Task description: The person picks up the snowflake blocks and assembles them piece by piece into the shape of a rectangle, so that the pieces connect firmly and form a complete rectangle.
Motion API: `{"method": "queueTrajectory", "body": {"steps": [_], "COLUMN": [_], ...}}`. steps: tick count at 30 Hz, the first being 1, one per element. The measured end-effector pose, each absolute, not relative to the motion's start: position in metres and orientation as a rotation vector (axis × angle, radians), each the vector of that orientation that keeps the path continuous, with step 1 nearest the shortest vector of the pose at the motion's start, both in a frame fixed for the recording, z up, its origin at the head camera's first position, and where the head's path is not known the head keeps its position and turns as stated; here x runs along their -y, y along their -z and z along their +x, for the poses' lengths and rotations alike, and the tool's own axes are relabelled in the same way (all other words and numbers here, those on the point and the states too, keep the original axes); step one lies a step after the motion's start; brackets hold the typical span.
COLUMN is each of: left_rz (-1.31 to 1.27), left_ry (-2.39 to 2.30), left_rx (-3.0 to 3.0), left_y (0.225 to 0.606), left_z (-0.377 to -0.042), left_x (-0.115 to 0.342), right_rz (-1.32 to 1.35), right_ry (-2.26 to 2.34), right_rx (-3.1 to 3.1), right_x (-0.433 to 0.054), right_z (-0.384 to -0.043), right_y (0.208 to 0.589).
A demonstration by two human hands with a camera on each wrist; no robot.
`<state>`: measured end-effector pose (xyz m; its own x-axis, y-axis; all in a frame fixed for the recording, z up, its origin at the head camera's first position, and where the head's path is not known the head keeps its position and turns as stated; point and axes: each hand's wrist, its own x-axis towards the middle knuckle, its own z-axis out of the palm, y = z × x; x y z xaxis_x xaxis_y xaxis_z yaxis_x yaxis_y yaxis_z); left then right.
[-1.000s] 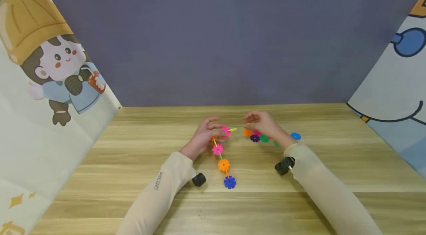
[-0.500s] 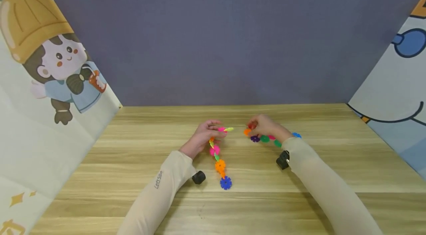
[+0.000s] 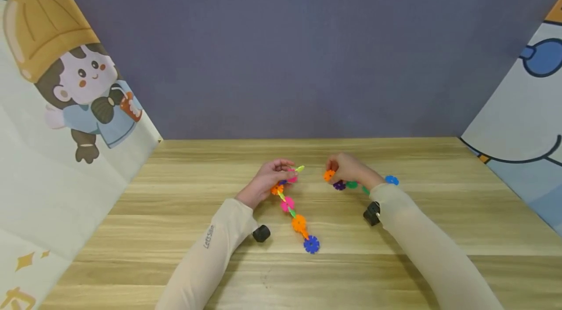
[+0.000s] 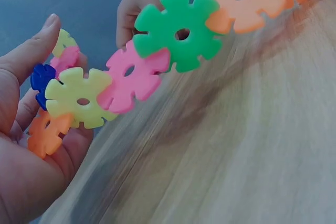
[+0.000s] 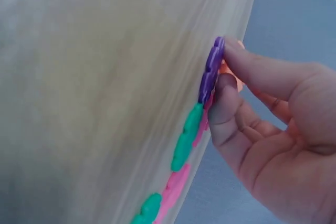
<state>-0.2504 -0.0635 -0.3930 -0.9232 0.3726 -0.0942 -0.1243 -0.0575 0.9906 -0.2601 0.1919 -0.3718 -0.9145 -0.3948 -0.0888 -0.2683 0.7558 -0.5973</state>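
My left hand (image 3: 273,175) grips one end of a chain of linked flower-shaped plastic discs. In the left wrist view, the blue disc (image 4: 42,83) and the orange disc (image 4: 48,132) lie within its curled fingers, while a yellow disc (image 4: 81,95), a pink disc (image 4: 134,77) and a green disc (image 4: 178,30) stretch away from it. The chain runs toward the front, ending in a dark blue disc (image 3: 311,244). My right hand (image 3: 348,167) pinches an orange disc (image 3: 330,175) between thumb and fingers. Beside its fingertips in the right wrist view is a purple disc (image 5: 212,69).
More discs trail rightward under my right wrist, among them a green disc (image 3: 351,184) and a light blue disc (image 3: 392,180). Behind the wooden table (image 3: 210,154) rises a dark grey-blue panel (image 3: 281,56). Printed cartoon panels stand at both sides.
My right hand has lowered to the discs and now pinches the orange one, which has tilted up. The chain from my left hand has swung, its dark blue end shifting left, then right.
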Motion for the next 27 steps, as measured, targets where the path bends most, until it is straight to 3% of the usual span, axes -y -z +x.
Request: {"method": "queueTrajectory", "body": {"steps": [27], "left_rz": [0.218], "left_ry": [-2.091], "left_rx": [-1.748], "left_y": [0.393], "left_z": [-0.252], "left_x": [0.068], "right_rz": [-0.487], "right_ry": [1.473], "right_rx": [-2.713], "right_x": [-0.173], "right_z": [-0.240], "right_y": [0.364]}}
